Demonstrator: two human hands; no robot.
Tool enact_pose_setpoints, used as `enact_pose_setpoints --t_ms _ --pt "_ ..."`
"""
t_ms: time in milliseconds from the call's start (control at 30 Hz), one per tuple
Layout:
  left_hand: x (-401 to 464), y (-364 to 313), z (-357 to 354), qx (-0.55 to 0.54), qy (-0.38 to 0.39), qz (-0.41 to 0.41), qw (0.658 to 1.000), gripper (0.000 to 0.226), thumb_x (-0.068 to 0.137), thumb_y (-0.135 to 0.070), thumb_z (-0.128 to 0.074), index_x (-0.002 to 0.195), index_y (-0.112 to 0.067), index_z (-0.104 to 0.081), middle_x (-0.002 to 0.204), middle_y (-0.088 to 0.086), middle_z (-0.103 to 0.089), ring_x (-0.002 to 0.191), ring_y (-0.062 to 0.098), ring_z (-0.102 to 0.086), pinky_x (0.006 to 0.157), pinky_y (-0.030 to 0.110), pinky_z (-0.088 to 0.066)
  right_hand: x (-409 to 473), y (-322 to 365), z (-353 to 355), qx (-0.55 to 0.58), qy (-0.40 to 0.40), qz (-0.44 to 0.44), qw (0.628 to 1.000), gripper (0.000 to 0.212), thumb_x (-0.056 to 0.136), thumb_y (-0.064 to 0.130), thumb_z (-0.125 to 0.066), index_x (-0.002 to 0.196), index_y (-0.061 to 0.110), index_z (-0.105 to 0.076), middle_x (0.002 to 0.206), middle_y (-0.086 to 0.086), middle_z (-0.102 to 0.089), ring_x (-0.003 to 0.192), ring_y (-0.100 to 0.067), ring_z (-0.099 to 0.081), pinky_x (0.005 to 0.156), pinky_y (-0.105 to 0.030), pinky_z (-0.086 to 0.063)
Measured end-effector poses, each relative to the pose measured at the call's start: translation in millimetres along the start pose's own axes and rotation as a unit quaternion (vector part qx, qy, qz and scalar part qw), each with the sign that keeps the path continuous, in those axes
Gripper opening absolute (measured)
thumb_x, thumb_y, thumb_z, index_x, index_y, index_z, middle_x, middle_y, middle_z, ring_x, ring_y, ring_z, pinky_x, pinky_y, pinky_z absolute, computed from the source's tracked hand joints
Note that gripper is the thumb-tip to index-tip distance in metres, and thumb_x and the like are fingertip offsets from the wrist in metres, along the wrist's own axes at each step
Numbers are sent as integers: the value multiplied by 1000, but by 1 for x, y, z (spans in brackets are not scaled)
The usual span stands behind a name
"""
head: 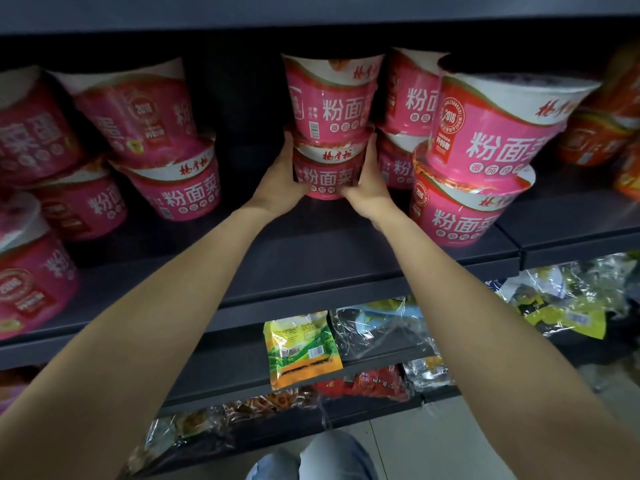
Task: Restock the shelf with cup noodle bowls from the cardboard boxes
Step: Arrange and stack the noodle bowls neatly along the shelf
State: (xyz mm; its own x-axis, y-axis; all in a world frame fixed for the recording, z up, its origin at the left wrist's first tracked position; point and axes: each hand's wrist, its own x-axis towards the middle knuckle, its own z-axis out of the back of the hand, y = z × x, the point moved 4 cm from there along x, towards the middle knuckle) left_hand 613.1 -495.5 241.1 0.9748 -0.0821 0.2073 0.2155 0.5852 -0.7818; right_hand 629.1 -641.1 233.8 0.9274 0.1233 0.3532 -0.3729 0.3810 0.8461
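Observation:
A stack of two pink cup noodle bowls stands at the middle back of the dark shelf [311, 251]. My left hand [280, 178] grips the left side of the lower bowl [329, 171] and my right hand [369, 183] grips its right side. The upper bowl [330, 98] rests on top of it. More pink bowls stand stacked at the left [173, 178] and at the right [478, 188]. No cardboard box is in view.
Orange bowls [599, 133] fill the far right of the shelf. Lower shelves hold a yellow-green snack bag [301, 348] and clear-wrapped packets [381, 330]. An upper shelf board [311, 15] hangs close above the stacks. My knee in jeans [322, 459] is at the bottom.

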Motion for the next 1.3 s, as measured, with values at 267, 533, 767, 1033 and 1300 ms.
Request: enact_pose_setpoints --t_ms 267,533,767,1033,1300 --pt "11 -3 19 -43 -174 16 984 96 82 -43 -72 153 -15 -14 157 8 -25 142 22 -30 112 36 -32 -1 -7 -1 -108 -100 21 989 87 85 8 -63 153 12 -7 156 -13 -19 143 -26 -25 112 -35 -31" --pt "45 -49 -1 -60 -262 54 962 137 52 -58 -86 152 -11 -5 153 12 -27 142 27 -30 115 52 -26 -1 -4 -11 -156 -89 -22 983 88 86 -3 -57 153 15 -3 160 -9 4 144 -25 -21 96 -34 -45" --pt "57 -27 2 -69 -239 28 968 125 50 -57 -86 147 -9 -23 144 8 -44 132 22 -45 110 44 -37 -3 -3 -5 -137 -57 -26 989 89 86 -3 -56 153 22 -4 160 -8 6 141 -27 -28 90 -33 -46" --pt "66 -13 19 -141 -93 3 986 97 66 -32 -86 144 -15 -33 137 2 -54 118 11 -54 95 26 -49 -4 -2 -3 -127 -34 -12 991 89 88 1 -57 153 24 0 160 -8 8 143 -26 -23 101 -35 -41" --pt "45 -9 3 -101 -186 -3 977 132 60 -52 -85 153 -11 -2 156 9 -27 142 19 -31 110 30 -30 -10 -5 -3 -111 -59 -2 992 87 89 6 -60 152 7 0 159 -12 -8 141 -23 -28 101 -16 -24"
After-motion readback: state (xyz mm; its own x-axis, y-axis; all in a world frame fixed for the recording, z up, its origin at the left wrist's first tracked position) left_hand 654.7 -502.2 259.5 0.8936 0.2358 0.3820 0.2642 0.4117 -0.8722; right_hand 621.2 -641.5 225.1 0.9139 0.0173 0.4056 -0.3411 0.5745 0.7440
